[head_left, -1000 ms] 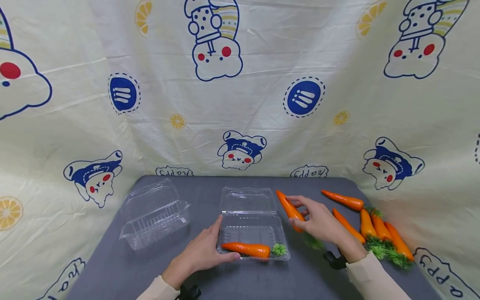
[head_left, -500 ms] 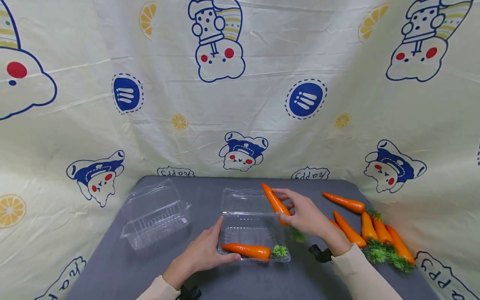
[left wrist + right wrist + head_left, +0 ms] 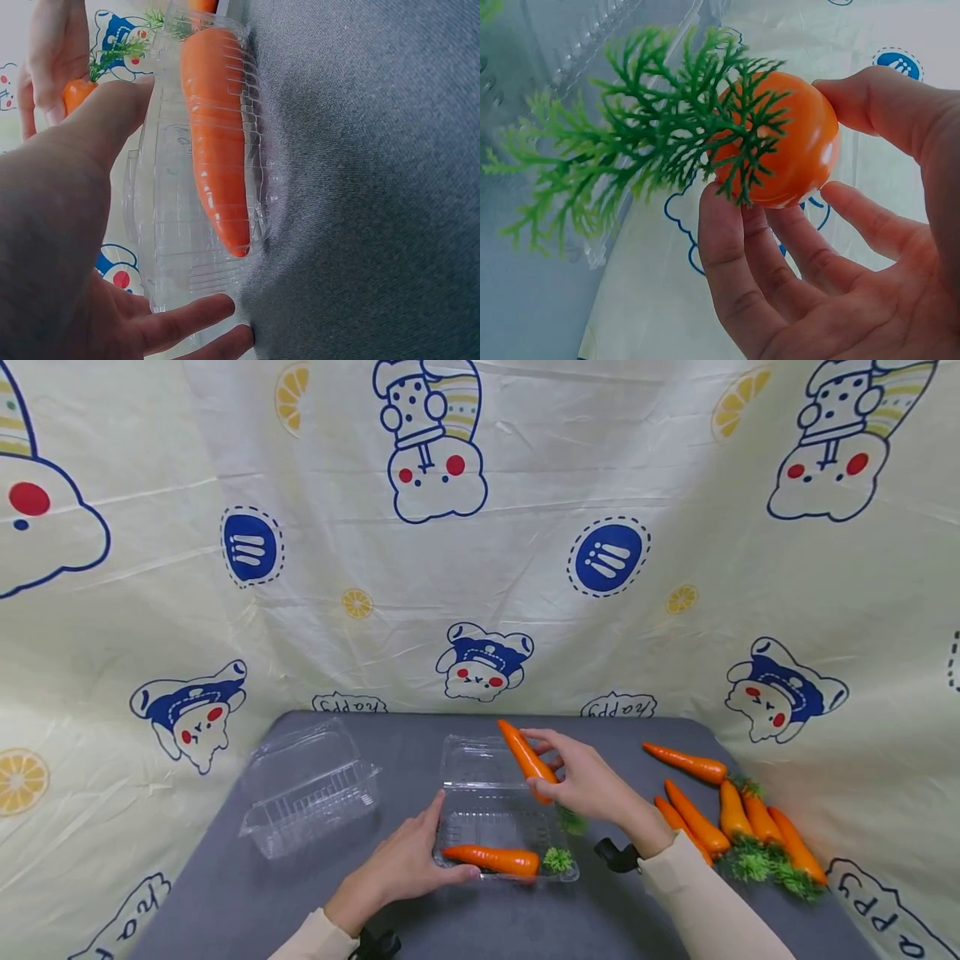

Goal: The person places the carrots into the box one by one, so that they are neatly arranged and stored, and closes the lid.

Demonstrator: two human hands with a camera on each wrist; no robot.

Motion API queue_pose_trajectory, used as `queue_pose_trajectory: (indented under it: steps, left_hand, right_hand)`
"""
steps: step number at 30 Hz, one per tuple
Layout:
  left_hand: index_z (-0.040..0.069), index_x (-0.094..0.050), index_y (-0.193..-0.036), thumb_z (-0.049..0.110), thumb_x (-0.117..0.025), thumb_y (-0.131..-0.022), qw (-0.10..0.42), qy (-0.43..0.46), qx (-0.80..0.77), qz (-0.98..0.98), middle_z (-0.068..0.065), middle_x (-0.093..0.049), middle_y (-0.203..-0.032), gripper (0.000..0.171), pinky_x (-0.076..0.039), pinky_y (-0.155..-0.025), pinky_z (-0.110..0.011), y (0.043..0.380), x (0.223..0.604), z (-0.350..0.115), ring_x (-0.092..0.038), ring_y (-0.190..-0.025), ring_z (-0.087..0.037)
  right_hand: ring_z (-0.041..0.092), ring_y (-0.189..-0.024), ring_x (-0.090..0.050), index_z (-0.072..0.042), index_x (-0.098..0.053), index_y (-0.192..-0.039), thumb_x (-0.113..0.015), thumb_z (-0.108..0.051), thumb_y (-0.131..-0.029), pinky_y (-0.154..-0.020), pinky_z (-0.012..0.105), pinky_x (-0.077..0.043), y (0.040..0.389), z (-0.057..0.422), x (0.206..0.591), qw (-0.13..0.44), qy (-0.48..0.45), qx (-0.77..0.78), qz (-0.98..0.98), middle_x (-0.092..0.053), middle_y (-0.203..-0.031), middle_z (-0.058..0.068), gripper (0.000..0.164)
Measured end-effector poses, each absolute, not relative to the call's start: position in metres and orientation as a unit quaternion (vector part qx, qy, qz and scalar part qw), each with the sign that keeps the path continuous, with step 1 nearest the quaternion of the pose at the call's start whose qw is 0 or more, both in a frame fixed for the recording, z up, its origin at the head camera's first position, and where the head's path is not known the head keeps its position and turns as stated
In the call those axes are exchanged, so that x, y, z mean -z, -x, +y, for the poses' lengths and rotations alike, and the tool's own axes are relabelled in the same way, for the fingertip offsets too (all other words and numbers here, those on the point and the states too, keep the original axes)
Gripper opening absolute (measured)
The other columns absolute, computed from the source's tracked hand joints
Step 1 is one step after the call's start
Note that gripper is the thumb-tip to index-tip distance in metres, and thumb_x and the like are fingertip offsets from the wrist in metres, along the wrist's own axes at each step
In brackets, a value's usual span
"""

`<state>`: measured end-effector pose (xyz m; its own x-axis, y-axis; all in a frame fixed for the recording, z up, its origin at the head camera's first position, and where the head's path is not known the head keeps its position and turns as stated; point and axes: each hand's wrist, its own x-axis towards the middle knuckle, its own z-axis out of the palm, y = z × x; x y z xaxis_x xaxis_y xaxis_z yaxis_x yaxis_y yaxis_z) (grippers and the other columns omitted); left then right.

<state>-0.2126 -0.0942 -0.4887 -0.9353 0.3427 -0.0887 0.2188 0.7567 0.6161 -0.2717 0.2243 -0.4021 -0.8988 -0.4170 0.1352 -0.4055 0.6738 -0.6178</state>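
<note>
A clear plastic clamshell box lies with its lid up in the middle of the table. Along its near side rests one orange carrot, tip to the left, green top at the right. My left hand touches the box's near left corner, fingers straight along the end and thumb at the front rim. Above the box's right side, my right hand holds a second carrot between thumb and fingertips. That carrot tilts, tip up and left; its leafy top hangs toward the wrist.
Another clear clamshell box stands with its lid up at the left. Several carrots with green tops lie grouped on the grey table at the right. A printed curtain hangs behind the table.
My right hand has carried its carrot leftward from beside the box to over its right side and raised lid. The left hand has stayed at the box's corner.
</note>
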Motion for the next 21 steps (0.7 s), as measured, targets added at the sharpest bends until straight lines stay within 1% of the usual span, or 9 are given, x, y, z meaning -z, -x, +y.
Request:
queue_pose_trajectory:
  steps: [3, 7, 13, 16, 21]
  left_hand:
    - [0.008, -0.021, -0.187, 0.076, -0.09, -0.089, 0.106, -0.147, -0.316, 0.931, -0.025, -0.054, -0.178, 0.137, -0.056, -0.124, -0.069, 0.213, 0.488, -0.094, -0.064, -0.148, -0.043]
    - [0.008, -0.021, -0.187, 0.076, -0.091, -0.088, 0.107, -0.145, -0.318, 0.931, -0.024, -0.053, -0.179, 0.139, -0.055, -0.125, -0.069, 0.214, 0.487, -0.095, -0.063, -0.149, -0.043]
    - [0.009, -0.021, -0.187, 0.077, -0.091, -0.088, 0.106, -0.145, -0.314, 0.932, -0.024, -0.053, -0.179, 0.139, -0.055, -0.125, -0.069, 0.214, 0.487, -0.095, -0.064, -0.15, -0.044]
    - [0.009, -0.021, -0.187, 0.078, -0.09, -0.088, 0.108, -0.145, -0.313, 0.932, -0.025, -0.054, -0.178, 0.139, -0.057, -0.123, -0.069, 0.214, 0.487, -0.095, -0.065, -0.148, -0.043]
    - [0.008, -0.021, -0.187, 0.077, -0.09, -0.089, 0.108, -0.15, -0.313, 0.931, -0.026, -0.055, -0.177, 0.138, -0.058, -0.12, -0.069, 0.214, 0.488, -0.095, -0.066, -0.146, -0.043]
  right_hand:
    - [0.026, -0.111, -0.078, -0.019, -0.053, -0.173, -0.085, -0.019, -0.107, -0.082, 0.036, -0.072, 0.273, 0.219, 0.401, 0.01, 0.233, 0.339, 0.911, -0.074, -0.15, 0.019, 0.073]
    - [0.027, -0.113, -0.078, -0.019, -0.053, -0.173, -0.085, -0.019, -0.108, -0.085, 0.038, -0.073, 0.276, 0.213, 0.401, 0.016, 0.241, 0.346, 0.907, -0.073, -0.149, 0.019, 0.073]
    - [0.029, -0.114, -0.078, -0.019, -0.053, -0.173, -0.085, -0.017, -0.107, -0.086, 0.039, -0.073, 0.28, 0.204, 0.405, 0.034, 0.248, 0.346, 0.904, -0.073, -0.15, 0.019, 0.074]
    - [0.03, -0.115, -0.078, -0.02, -0.053, -0.173, -0.085, -0.018, -0.106, -0.086, 0.039, -0.073, 0.28, 0.2, 0.407, 0.042, 0.251, 0.343, 0.904, -0.072, -0.152, 0.02, 0.075]
    - [0.026, -0.114, -0.077, -0.019, -0.052, -0.174, -0.085, -0.018, -0.107, -0.087, 0.038, -0.073, 0.28, 0.195, 0.41, 0.06, 0.264, 0.344, 0.899, -0.071, -0.152, 0.02, 0.075]
